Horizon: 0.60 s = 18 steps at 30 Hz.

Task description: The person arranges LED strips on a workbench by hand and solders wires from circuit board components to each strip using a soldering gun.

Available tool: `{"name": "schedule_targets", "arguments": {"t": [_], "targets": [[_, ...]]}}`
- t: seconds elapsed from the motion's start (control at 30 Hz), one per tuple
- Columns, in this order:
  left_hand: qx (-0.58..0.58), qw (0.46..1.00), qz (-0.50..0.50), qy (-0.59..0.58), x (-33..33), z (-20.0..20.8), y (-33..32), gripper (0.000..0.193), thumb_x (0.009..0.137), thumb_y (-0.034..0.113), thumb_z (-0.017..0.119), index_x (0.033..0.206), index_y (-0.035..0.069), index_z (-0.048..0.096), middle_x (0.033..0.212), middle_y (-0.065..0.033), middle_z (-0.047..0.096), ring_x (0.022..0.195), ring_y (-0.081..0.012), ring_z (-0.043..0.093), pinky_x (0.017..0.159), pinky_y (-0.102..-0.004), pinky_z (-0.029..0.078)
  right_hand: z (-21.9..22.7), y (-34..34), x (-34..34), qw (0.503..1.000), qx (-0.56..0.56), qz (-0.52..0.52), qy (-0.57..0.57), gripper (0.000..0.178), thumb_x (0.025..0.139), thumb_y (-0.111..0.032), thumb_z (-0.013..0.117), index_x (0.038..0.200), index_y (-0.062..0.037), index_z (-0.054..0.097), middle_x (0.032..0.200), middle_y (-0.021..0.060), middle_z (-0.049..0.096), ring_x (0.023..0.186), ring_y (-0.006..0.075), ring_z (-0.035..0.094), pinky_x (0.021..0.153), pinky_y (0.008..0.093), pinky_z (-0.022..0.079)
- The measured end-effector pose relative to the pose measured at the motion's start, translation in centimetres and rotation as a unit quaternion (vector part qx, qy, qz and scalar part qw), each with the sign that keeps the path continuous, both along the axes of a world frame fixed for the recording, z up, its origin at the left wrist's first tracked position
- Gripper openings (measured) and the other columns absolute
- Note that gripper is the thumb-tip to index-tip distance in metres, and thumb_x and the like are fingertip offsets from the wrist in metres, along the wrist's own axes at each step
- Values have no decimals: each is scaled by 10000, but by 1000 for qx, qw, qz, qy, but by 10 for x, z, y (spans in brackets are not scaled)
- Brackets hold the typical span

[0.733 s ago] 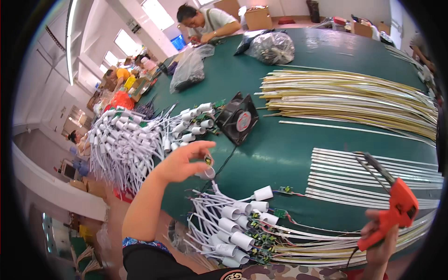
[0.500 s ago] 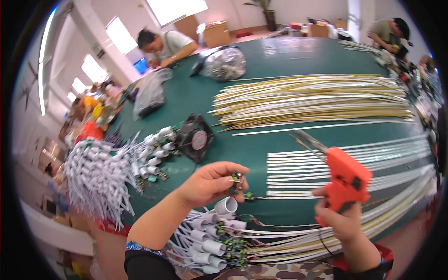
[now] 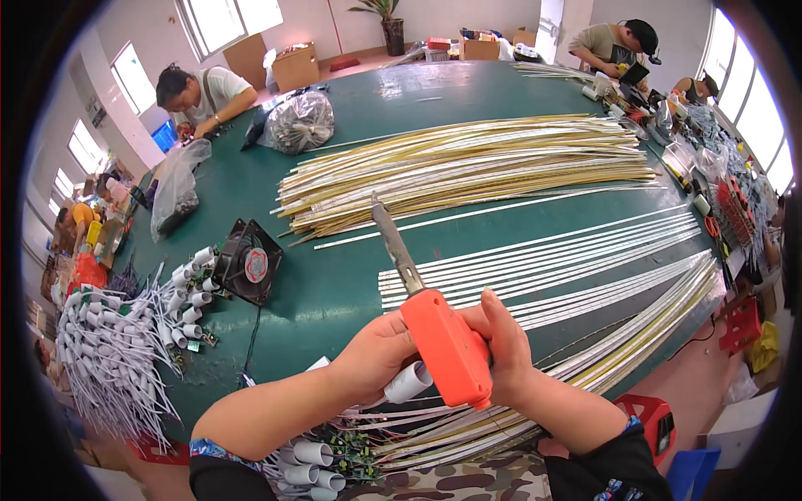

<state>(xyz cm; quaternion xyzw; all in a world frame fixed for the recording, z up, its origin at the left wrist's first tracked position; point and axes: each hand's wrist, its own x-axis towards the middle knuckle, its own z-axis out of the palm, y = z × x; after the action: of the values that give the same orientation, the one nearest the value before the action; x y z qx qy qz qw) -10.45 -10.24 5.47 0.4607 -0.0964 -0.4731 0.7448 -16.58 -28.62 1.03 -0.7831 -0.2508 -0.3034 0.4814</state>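
In my right hand [image 3: 511, 351] is an orange soldering gun [image 3: 447, 346]; its long metal tip points away over the table. The fingers close around its far side, and the thumb stands up beside it. My left hand [image 3: 374, 355] is closed close against the gun's left side, with a short white plastic tube [image 3: 408, 382] in its fingers. The gun body hides the left fingertips and anything else they hold. Below my forearms lie more white tubes [image 3: 312, 452] with small green circuit boards [image 3: 351, 447] wired to long light strips [image 3: 468, 442].
A black fan [image 3: 249, 260] stands left of centre, beside a heap of white-wired tubes [image 3: 104, 342]. White strips [image 3: 535, 250] lie in rows, with a yellow-white strip bundle [image 3: 468, 171] behind. Bagged parts [image 3: 298, 121] rest farther back. Other people work at the far table edges.
My view has turned to the right. The soldering gun has come in beside my left hand, its tip now pointing farther forward. The small circuit board seen in my left fingers is now hidden.
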Motion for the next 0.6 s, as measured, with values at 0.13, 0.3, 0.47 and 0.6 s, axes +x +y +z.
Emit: {"name": "schedule_targets", "arguments": {"t": [0.13, 0.3, 0.47, 0.6], "targets": [[3, 1000, 20, 5, -1, 0, 0, 261, 1003, 231, 535, 1184, 43, 550, 1027, -41, 639, 823, -91, 620, 676, -233, 510, 2, 3, 2, 997, -47, -29, -58, 937, 719, -78, 783, 1469, 6, 228, 986, 167, 668, 748, 254, 613, 677, 354, 499], [25, 998, 59, 12, -4, -7, -1, 247, 1008, 249, 524, 1133, 44, 581, 1011, -43, 631, 878, -100, 609, 761, -262, 508, 7, 6, 1, 984, -118, -50, -127, 800, 628, -71, 768, 1347, -17, 421, 992, 125, 666, 779, 287, 642, 664, 367, 536], [31, 999, 29, 4, 1, -19, 4, 252, 1005, 247, 523, 1118, 32, 590, 1030, -47, 622, 913, -116, 598, 819, -298, 489, 5, 10, 5, 977, -106, -41, -178, 762, 647, -64, 744, 1339, -25, 427, 979, 119, 657, 791, 294, 647, 676, 374, 529], [57, 996, 64, 21, -4, -1, -1, 238, 990, 238, 549, 1123, 43, 586, 1014, -50, 622, 839, -121, 613, 738, -286, 512, 8, 6, 1, 983, -120, -61, -123, 758, 703, -59, 744, 1363, 0, 376, 942, 119, 642, 831, 270, 636, 701, 364, 524]]}}
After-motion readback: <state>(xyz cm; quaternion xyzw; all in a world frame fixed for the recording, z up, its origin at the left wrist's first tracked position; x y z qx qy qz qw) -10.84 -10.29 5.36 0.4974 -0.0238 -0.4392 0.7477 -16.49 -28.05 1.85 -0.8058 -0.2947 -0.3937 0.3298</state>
